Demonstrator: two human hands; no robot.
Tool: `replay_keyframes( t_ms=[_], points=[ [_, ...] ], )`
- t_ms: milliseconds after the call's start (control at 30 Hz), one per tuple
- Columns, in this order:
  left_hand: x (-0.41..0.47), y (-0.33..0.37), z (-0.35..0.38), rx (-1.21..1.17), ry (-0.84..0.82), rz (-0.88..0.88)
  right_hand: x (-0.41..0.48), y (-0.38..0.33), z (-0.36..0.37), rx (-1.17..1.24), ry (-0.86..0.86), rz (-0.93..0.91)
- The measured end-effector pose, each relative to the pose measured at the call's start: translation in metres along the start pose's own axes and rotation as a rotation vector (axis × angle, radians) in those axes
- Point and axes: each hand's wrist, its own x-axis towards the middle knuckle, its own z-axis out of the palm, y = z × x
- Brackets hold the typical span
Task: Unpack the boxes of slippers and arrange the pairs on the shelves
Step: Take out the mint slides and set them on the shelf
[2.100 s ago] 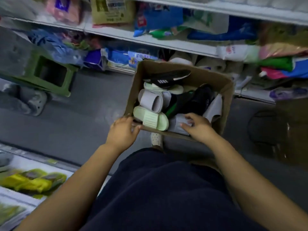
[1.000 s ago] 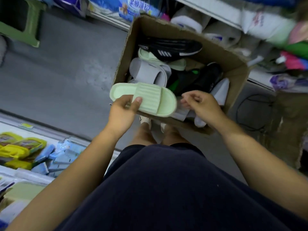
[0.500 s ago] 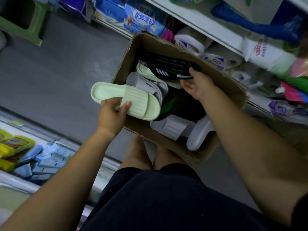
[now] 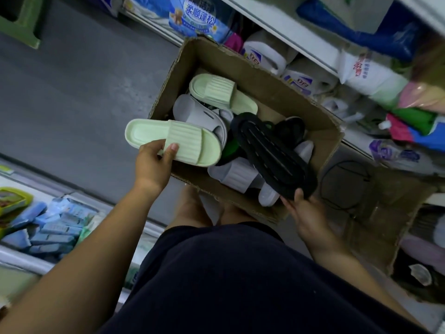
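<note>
Fingers (image 4: 147, 150) of the left hand (image 4: 151, 166) curl under a pale green slipper (image 4: 173, 141), thumb pressed on its ribbed strap. It hangs over the near left corner of the cardboard box (image 4: 265, 85). The right hand (image 4: 304, 214) pinches a black slipper (image 4: 272, 153) by one end, sole up, with its fingers mostly hidden beneath. That end-only hold worries me: the long shoe could lever out and fall back among the grey slippers (image 4: 199, 114). With both hands full, I also can't reach the green mate (image 4: 221, 95) at the far end of the box, so pairs may get mixed. The box seems to sit on a bare grey floor (image 4: 84, 92) in a narrow aisle. Blue packets (image 4: 48, 232) lie lower left, and crowded shelves (image 4: 301, 34) of tissue packs (image 4: 192, 20) stand beyond.
</note>
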Motion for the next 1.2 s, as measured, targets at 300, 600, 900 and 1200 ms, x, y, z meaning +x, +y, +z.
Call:
replay_keyframes(
  t_ms=[300, 600, 900, 1200],
  points=[
    [0.006, 0.040, -0.015, -0.134, 0.130, 0.112, -0.035, -0.053, 0.037, -0.644, 0.265, -0.600],
    [0.032, 0.030, -0.013, -0.285, 0.270, 0.066, 0.050, -0.144, 0.217, -0.814, -0.324, -0.567],
    [0.040, 0.018, -0.020, -0.608, 0.245, -0.119, 0.159, -0.111, 0.297, -0.565, -0.276, -0.169],
    [0.016, 0.042, -0.045, -0.887, 0.235, -0.397, 0.003, -0.135, 0.225, -0.153, -0.314, -0.338]
  ],
)
